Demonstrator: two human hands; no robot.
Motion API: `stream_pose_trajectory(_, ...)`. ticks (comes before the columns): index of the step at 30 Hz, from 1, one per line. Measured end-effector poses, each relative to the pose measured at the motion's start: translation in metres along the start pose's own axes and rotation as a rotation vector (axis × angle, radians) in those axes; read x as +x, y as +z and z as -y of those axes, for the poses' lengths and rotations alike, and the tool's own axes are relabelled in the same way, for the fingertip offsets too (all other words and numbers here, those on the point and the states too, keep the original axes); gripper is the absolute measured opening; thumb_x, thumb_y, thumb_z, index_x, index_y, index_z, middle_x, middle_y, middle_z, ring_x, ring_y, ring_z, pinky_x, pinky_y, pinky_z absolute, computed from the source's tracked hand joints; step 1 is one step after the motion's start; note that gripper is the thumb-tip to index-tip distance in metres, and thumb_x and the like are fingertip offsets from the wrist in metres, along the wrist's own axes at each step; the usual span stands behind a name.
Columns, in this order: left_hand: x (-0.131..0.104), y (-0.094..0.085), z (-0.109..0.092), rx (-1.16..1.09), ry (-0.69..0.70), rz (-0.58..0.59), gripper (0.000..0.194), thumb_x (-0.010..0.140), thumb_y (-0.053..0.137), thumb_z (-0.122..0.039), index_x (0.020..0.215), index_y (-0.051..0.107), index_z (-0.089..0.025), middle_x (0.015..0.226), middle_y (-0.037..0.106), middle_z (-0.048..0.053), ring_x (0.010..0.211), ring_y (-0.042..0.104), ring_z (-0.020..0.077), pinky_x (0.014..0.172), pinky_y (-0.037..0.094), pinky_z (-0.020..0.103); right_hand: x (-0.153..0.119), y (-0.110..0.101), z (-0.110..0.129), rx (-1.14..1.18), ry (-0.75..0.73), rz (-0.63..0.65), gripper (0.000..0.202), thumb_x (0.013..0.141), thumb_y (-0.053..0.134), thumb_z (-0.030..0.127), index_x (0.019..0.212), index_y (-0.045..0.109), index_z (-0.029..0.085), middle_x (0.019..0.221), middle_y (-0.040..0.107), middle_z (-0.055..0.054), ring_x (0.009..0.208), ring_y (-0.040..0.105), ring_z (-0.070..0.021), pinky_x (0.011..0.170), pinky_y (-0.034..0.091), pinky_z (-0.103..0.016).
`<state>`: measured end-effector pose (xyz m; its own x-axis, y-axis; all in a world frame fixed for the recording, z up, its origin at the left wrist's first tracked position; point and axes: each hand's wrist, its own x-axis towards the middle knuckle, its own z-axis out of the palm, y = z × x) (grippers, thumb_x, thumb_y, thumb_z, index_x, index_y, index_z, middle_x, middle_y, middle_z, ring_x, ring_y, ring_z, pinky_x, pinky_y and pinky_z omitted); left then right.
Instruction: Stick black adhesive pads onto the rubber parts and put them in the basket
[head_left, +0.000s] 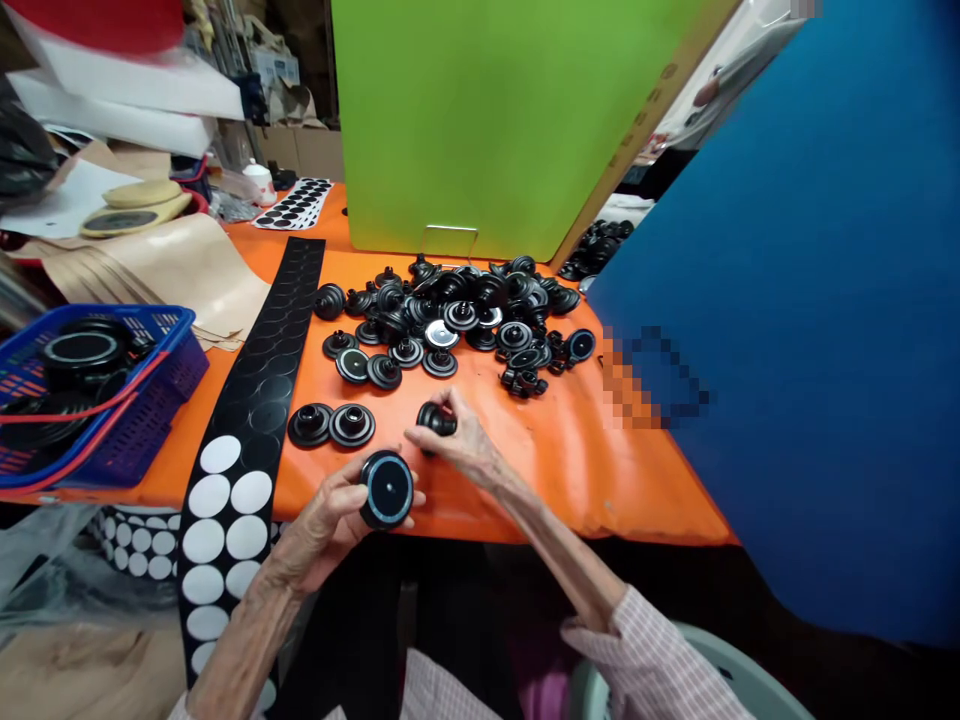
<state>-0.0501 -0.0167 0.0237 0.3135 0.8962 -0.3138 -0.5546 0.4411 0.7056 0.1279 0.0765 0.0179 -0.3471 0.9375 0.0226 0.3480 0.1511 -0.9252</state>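
Observation:
A round black disc with a pale blue ring [387, 489] is gripped in my left hand [337, 510], its flat face turned up, near the table's front edge. My right hand [461, 440] pinches a smaller black ridged part [435, 420] just above and to the right of that disc; the two parts are apart. Two black discs with raised centres, one of them here [352, 425], lie side by side beyond my left hand. Farther back is a heap of similar black parts [465, 315]. Left of my hands runs a black strip of round stickers [259, 400], with white circles at its near end.
The table has an orange cover [585, 470]. At the left stands a blue basket [150, 400] holding black parts, with brown paper sheets [172, 270] behind it. A green board [480, 120] rises at the back, and a large blue panel [810, 330] borders the right side.

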Motion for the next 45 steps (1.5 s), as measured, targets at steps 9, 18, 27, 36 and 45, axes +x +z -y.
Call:
stream_pose_trajectory(9, 0.010, 0.010, -0.007, 0.020, -0.004, -0.337, 0.031, 0.067, 0.078, -0.037, 0.079, 0.058, -0.016, 0.068, 0.060, -0.001, 0.068, 0.067, 0.0162, 0.062, 0.052, 0.024, 0.025, -0.110, -0.064, -0.761, 0.088, -0.586, 0.015, 0.081, 0.048, 0.027, 0.086, 0.056, 0.016, 0.095, 0.057, -0.017, 0.099, 0.050, -0.0333, 0.090, 0.038, -0.057)
stream_pose_trajectory(18, 0.008, 0.010, -0.006, -0.134, -0.099, -0.381, 0.016, 0.075, 0.070, -0.024, 0.083, 0.063, -0.011, 0.077, 0.069, 0.008, 0.074, 0.070, 0.0222, 0.066, 0.057, 0.031, -0.029, -0.078, -0.042, -0.707, 0.029, -0.079, 0.029, 0.092, 0.038, 0.036, 0.080, 0.061, 0.024, 0.073, 0.066, -0.001, 0.067, 0.061, -0.0172, 0.063, 0.046, -0.027)
stream_pose_trajectory(27, -0.003, 0.011, -0.003, -0.091, -0.082, -0.271, 0.021, 0.076, 0.069, -0.020, 0.094, 0.066, -0.011, 0.101, 0.070, 0.012, 0.091, 0.069, 0.0258, 0.077, 0.058, 0.040, -0.054, -0.056, -0.052, -0.808, 0.028, -0.179, 0.029, 0.091, 0.040, 0.031, 0.112, 0.058, 0.021, 0.102, 0.059, -0.011, 0.077, 0.061, -0.0218, 0.065, 0.048, -0.034)
stream_pose_trajectory(36, 0.000, 0.015, 0.021, 0.164, 0.103, -0.268, 0.037, 0.073, 0.074, -0.031, 0.104, 0.061, -0.014, 0.102, 0.069, 0.009, 0.094, 0.067, 0.0241, 0.079, 0.057, 0.039, -0.091, 0.015, 0.010, -0.235, -0.156, -0.226, 0.021, 0.091, 0.053, 0.031, 0.110, 0.057, 0.025, 0.095, 0.063, -0.006, 0.082, 0.063, -0.0191, 0.074, 0.055, -0.035)
stream_pose_trajectory(45, -0.001, 0.020, 0.025, 0.230, 0.151, -0.271, 0.039, 0.074, 0.071, -0.038, 0.104, 0.059, -0.015, 0.101, 0.071, 0.009, 0.091, 0.069, 0.0240, 0.077, 0.057, 0.034, -0.091, 0.042, 0.008, -0.280, -0.224, -0.278, 0.023, 0.090, 0.054, 0.025, 0.113, 0.058, 0.024, 0.096, 0.062, -0.007, 0.079, 0.063, -0.0187, 0.074, 0.058, -0.036)
